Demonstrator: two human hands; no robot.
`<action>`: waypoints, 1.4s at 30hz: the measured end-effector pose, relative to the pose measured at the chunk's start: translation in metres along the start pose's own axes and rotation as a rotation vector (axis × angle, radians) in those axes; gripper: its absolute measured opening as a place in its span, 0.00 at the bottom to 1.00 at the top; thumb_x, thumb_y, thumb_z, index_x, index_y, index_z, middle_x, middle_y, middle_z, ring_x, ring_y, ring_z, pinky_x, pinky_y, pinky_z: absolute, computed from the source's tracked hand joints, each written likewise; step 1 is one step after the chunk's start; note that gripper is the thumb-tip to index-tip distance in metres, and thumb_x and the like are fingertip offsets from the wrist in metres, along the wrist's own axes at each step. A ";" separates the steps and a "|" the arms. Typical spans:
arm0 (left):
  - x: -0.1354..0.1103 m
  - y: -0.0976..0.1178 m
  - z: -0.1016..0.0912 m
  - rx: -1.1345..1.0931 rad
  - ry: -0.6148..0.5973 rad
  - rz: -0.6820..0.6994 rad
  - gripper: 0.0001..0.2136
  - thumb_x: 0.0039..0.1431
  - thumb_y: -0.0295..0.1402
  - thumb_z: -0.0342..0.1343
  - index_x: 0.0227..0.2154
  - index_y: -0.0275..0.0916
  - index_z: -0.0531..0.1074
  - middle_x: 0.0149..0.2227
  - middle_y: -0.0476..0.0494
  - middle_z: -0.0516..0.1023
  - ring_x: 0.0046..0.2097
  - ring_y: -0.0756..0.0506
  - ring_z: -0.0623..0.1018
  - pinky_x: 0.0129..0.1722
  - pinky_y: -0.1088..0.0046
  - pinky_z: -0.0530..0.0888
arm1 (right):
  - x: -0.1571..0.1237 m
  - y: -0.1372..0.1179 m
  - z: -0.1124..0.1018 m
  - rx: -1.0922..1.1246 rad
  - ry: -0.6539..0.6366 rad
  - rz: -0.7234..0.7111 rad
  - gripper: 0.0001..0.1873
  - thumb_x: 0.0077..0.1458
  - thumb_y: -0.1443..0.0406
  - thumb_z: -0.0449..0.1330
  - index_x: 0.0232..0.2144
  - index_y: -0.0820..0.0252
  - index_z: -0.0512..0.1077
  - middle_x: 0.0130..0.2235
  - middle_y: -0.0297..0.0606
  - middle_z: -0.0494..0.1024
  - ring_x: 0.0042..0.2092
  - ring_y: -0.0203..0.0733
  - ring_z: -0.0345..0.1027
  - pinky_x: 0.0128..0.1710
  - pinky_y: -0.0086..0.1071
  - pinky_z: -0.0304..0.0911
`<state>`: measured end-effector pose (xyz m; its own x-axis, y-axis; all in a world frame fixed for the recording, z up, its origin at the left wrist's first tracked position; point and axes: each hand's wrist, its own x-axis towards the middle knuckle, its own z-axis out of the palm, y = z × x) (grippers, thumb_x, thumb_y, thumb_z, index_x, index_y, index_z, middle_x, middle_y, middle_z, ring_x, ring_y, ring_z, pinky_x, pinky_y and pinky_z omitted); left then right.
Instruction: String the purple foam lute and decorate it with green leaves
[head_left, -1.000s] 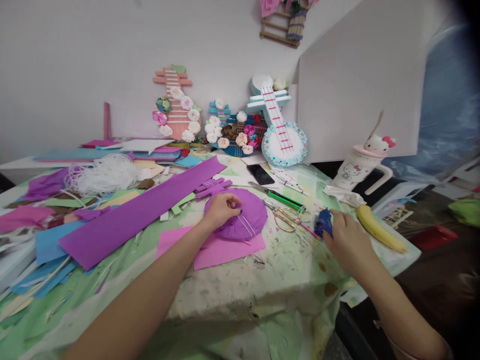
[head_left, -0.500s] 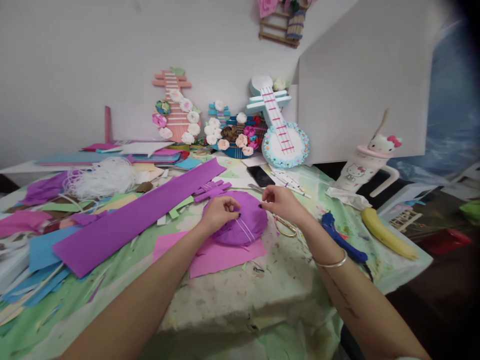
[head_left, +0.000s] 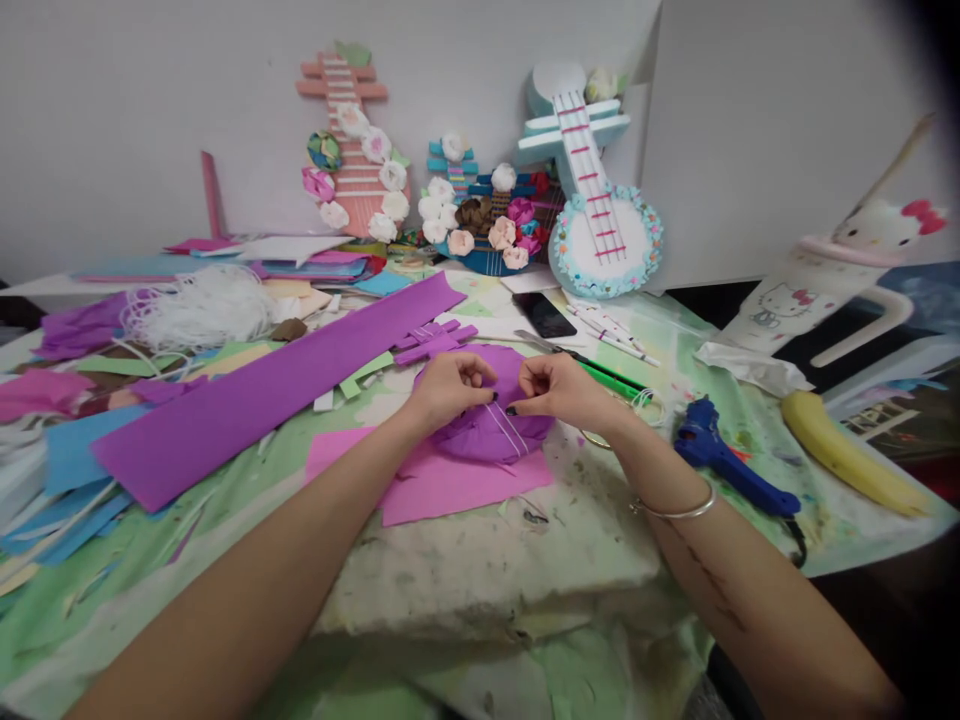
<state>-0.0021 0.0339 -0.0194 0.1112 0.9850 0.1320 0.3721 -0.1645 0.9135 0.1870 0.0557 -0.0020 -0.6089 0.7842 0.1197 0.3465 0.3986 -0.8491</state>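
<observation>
A round purple foam piece (head_left: 487,428) with white strings (head_left: 507,432) across it lies on a pink sheet (head_left: 442,484) at the table's middle. My left hand (head_left: 448,386) rests on its top left with fingers curled and pinched at the strings. My right hand (head_left: 556,388) sits on its top right, fingertips pinched together at the same strings. The two hands almost touch above the piece.
A blue glue gun (head_left: 724,460), a banana (head_left: 847,452), scissors (head_left: 609,425) and a green-handled tool (head_left: 609,381) lie to the right. A long purple foam strip (head_left: 262,395), white string bundle (head_left: 202,308), phone (head_left: 549,314) and paper scraps sit left and behind. Decorated foam guitars (head_left: 596,215) lean on the wall.
My right hand left the blue glue gun at the right and came over to the purple round piece, pinching at its strings. The view has moved closer.
</observation>
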 end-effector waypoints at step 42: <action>0.004 0.000 -0.002 0.059 -0.058 0.027 0.09 0.39 0.22 0.59 0.29 0.33 0.74 0.21 0.53 0.67 0.21 0.56 0.65 0.20 0.79 0.60 | 0.002 0.001 0.010 -0.226 -0.024 -0.050 0.14 0.40 0.70 0.61 0.16 0.59 0.57 0.17 0.23 0.54 0.22 0.28 0.46 0.23 0.29 0.44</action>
<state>-0.0032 0.0376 -0.0186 0.1742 0.9758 0.1321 0.4220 -0.1951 0.8853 0.1790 0.0524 -0.0079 -0.6449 0.7505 0.1445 0.4646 0.5351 -0.7055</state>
